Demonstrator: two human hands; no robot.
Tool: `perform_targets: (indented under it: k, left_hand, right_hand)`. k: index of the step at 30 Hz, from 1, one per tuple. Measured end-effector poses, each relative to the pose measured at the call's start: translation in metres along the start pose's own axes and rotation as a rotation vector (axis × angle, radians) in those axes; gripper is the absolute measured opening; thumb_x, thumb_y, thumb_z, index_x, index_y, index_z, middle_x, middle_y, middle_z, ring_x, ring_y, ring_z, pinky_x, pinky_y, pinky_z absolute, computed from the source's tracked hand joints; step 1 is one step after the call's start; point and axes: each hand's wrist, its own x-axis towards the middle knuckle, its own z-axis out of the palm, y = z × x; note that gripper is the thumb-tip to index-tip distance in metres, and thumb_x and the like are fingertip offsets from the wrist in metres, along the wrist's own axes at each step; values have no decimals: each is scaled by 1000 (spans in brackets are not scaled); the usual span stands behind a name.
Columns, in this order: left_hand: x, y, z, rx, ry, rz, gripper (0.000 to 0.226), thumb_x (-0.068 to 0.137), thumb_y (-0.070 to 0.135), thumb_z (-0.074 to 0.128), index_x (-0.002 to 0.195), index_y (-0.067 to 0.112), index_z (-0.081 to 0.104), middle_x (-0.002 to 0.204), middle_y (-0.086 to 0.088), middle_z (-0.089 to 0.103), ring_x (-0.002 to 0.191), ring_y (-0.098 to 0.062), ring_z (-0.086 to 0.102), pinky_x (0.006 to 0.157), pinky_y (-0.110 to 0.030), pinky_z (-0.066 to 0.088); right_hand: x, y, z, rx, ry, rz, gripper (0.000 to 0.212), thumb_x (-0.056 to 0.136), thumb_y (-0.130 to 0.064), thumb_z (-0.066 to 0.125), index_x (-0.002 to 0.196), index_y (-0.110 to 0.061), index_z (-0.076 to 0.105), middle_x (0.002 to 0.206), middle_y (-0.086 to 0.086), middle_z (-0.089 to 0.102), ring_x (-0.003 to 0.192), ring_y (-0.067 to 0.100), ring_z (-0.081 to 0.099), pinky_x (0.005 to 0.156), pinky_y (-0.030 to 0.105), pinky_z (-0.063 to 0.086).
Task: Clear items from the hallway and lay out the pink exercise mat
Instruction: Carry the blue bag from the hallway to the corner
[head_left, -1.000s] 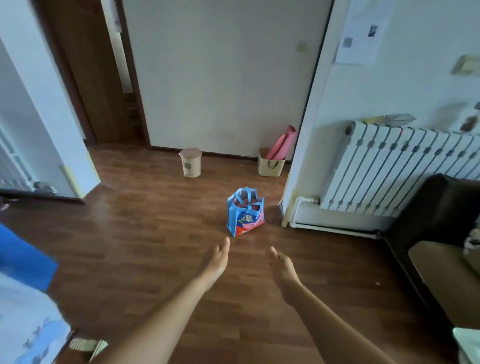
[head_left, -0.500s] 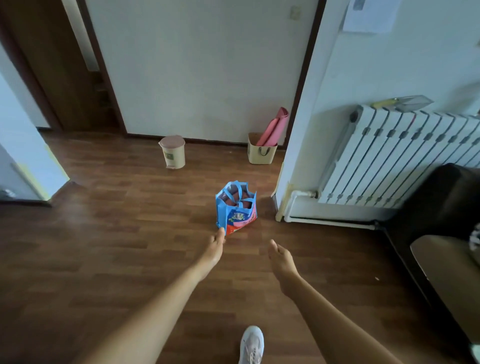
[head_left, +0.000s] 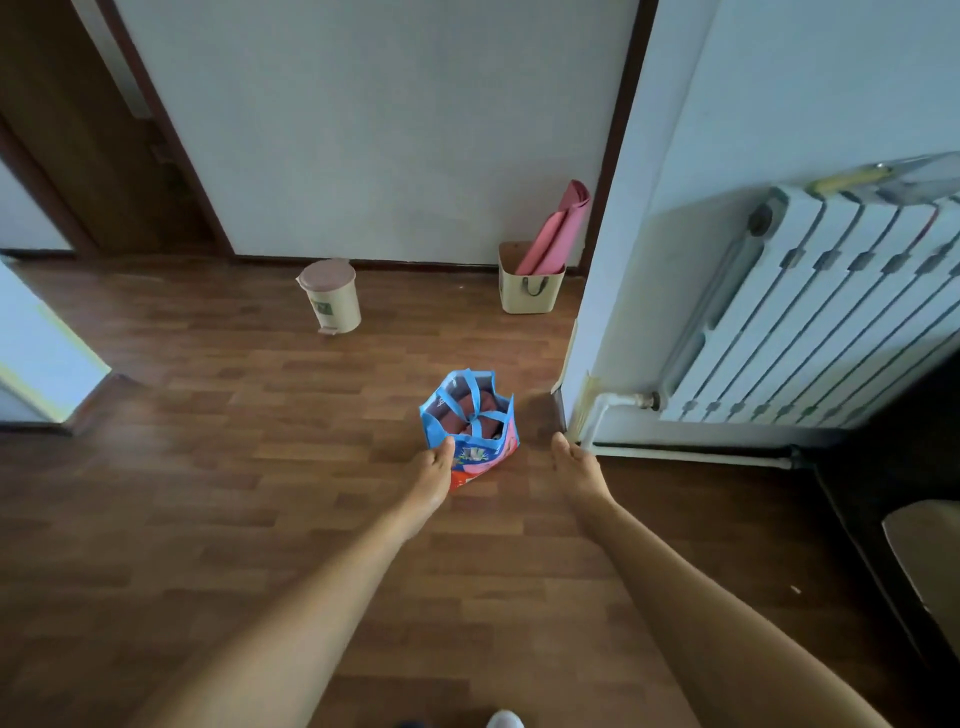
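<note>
Hands stretched toward the bag (head_left: 483, 457) on the floor (head_left: 260, 467).
Our left hand (head_left: 431, 475) is nearer, straight fingers at the bag's near-left corner, touching or not we cannot tell; our right hand (head_left: 574, 470), also flat and empty, sits apart on its right. Handles (head_left: 475, 415) lie just ahead. The mat (head_left: 556, 228) stands rolled, tilted, in a basket (head_left: 530, 296) by the far wall (head_left: 389, 130).

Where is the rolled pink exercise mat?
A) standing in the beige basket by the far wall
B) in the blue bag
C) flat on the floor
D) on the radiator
A: the rolled pink exercise mat stands tilted in the beige basket, apart from the blue bag.
</note>
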Motion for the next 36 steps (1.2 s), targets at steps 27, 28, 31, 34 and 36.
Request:
perform_targets:
  k: [27, 28, 31, 34, 36]
  left_hand:
    - [463, 0, -28, 600, -227, -166, 44, 99, 38, 33, 106, 6, 62, 107, -12, 66, 102, -31, 60, 81, -33, 42]
    - [475, -7, -25, 626, -251, -167, 43, 99, 38, 34, 107, 7, 62, 106, -12, 66, 102, -30, 60, 77, -31, 40]
    - [510, -28, -13, 666, -315, -160, 39, 100, 36, 35, 117, 11, 60, 115, -9, 65, 107, -28, 59, 77, -27, 38]
    - [544, -50, 2, 696, -363, -174, 41, 100, 34, 36, 130, 13, 53, 130, -7, 59, 118, -25, 55, 88, -26, 39]
    - [569, -68, 12, 731, -377, -171, 40, 99, 34, 37, 132, 15, 50, 133, -6, 57, 121, -25, 53, 94, -29, 40]
  right_hand:
    - [414, 13, 173, -30, 30, 506, 37, 93, -34, 38, 59, -20, 45, 55, -7, 43, 53, 10, 39, 55, 26, 35]
    - [422, 23, 179, -50, 25, 517, 39, 94, -35, 37, 59, -21, 45, 57, -6, 43, 55, 10, 39, 59, 28, 36]
    - [448, 50, 192, -41, 23, 559, 36, 97, -34, 39, 66, -21, 51, 62, -7, 49, 62, 9, 45, 63, 29, 40]
    - [479, 80, 204, -52, 0, 567, 31, 99, -32, 38, 79, -18, 57, 72, -5, 55, 73, 11, 52, 75, 35, 45]
    - [502, 102, 214, -90, -18, 559, 35, 100, -32, 36, 68, -22, 50, 65, -6, 47, 65, 11, 45, 67, 32, 40]
